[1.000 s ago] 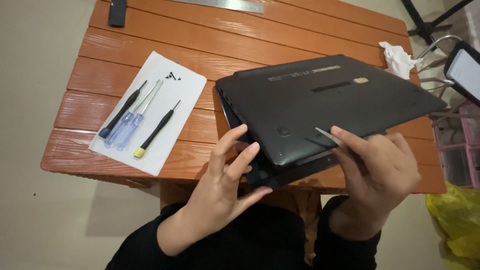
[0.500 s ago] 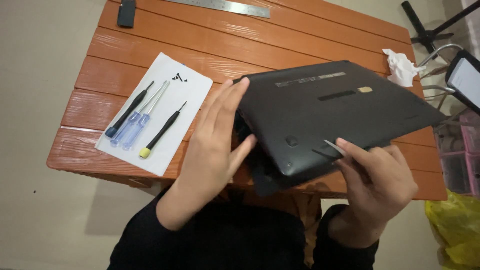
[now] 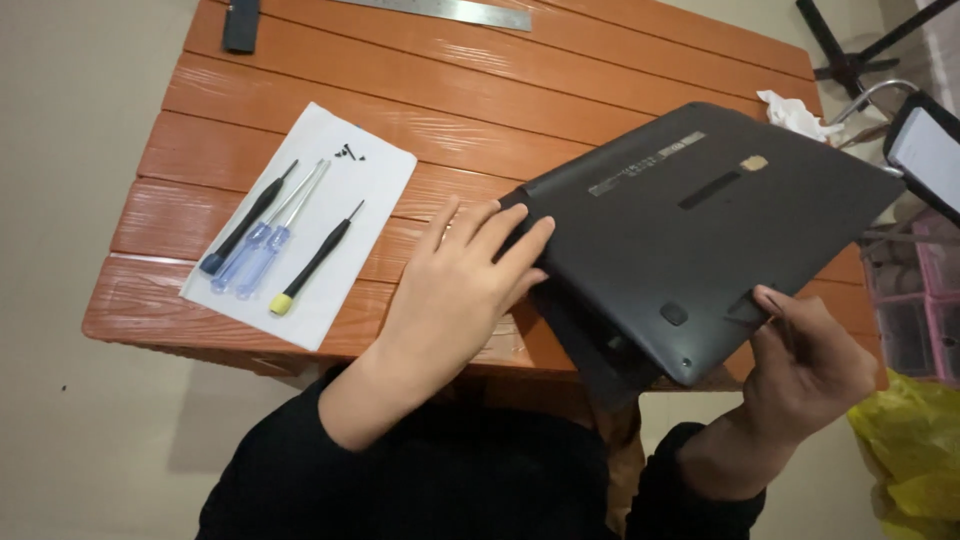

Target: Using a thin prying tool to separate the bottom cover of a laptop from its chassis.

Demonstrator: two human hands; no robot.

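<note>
A black laptop (image 3: 700, 220) lies bottom side up and tilted, its near left edge raised off the orange slatted table (image 3: 450, 90). My left hand (image 3: 455, 290) rests palm down with its fingertips curled on the laptop's left edge. My right hand (image 3: 810, 375) grips the near right corner from below, thumb on the cover, with a thin metal tool (image 3: 785, 325) tucked between its fingers. The laptop's lower half shows as a dark wedge under the raised cover.
A white paper sheet (image 3: 370, 180) on the left carries three screwdrivers (image 3: 270, 245) and tiny dark screws (image 3: 348, 152). A metal ruler (image 3: 450, 10) and a small black object (image 3: 240, 25) lie at the far edge. White tissue (image 3: 795, 115), a phone on a stand (image 3: 925, 150), yellow bag (image 3: 910, 450).
My left hand has slid from the near corner to the laptop's left edge. The laptop has swung right and tilted up more. My right hand has dropped to the near right corner.
</note>
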